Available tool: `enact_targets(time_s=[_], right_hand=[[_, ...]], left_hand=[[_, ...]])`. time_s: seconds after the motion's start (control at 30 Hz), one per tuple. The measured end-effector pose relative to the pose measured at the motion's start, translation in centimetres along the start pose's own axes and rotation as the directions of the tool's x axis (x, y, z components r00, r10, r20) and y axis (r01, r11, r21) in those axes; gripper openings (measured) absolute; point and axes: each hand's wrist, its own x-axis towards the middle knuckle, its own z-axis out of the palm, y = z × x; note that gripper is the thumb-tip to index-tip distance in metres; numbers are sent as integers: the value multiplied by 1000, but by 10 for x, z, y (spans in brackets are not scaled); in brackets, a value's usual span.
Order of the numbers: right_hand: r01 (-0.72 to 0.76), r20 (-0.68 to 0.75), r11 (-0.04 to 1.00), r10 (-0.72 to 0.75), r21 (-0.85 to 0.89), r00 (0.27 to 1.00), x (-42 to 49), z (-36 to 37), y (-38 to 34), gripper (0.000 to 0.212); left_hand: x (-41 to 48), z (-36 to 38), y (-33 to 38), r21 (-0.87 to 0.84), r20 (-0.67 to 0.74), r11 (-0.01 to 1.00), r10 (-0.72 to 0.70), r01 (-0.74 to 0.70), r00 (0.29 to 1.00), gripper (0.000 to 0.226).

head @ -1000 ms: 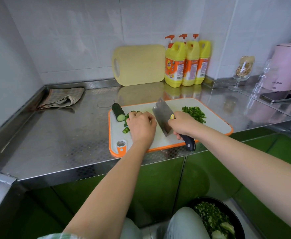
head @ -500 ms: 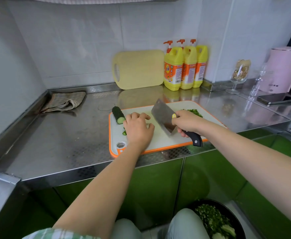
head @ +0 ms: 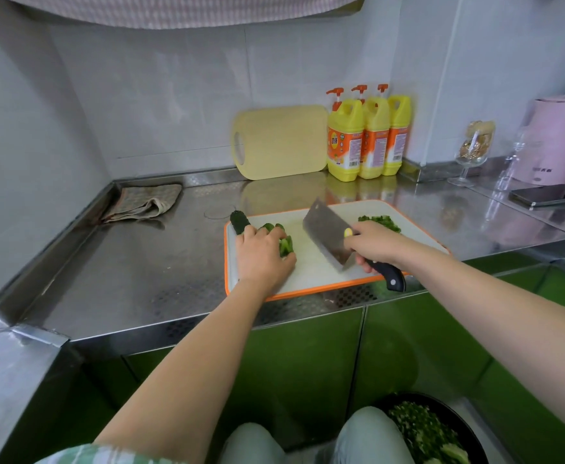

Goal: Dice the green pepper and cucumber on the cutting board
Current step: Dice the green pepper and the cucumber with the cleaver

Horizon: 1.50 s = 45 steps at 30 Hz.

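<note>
A white cutting board [head: 311,272] with an orange rim lies on the steel counter. My left hand [head: 263,254] rests on the board's left part, its fingers curled round a bunch of cucumber strips [head: 286,245]. A dark cucumber piece [head: 239,222] sticks out past the hand at the board's far left corner. My right hand [head: 373,244] grips the black handle of a cleaver [head: 328,234], whose blade is lifted and tilted over the board's middle. A pile of diced green pepper [head: 381,221] lies behind the right hand.
A yellow cutting board [head: 281,142] and three yellow detergent bottles [head: 368,135] stand against the back wall. A folded cloth [head: 143,202] lies at the left. A glass [head: 472,152], a phone [head: 549,195] and a pink appliance [head: 559,139] sit at the right. A black bin of scraps [head: 431,430] stands on the floor.
My left hand has gathered the cucumber strips and turned them toward the blade. The cleaver stays lifted over the board. The camera has tilted upward.
</note>
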Motion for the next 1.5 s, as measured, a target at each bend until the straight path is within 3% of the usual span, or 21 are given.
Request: enact_targets(time_s=[0.07,0.2,0.37,0.63,0.83,1.07,1.5], right_hand=[[-45,16,999,46,-27,999,2,0,1,14],[-83,-157,992,68,-90,985,5,-9,7,17],[35,-85,999,-38,-37,996,-4,-2,-5,17],[-65,-7,972,65,-226,998,-1,10,-14,25],[-54,44,939,73,-341,996,-2,10,-27,26],[56,-8,961,-60,-272,998,-9,7,-34,10],[57,60,913,-35,-404,998,-19,8,-45,11]], left_hand=[[1,1,-1,-55,1,998,-24,24,1000,30],[3,4,-4,-182,-20,983,-18,14,1000,22],[6,4,18,-300,-16,954,-14,9,1000,21],[-3,11,31,-501,67,857,-100,120,993,37],[-3,10,21,-535,76,832,-124,145,989,32],[-2,13,19,-491,44,860,-132,136,990,30],[0,17,16,-446,104,878,-138,170,985,34]])
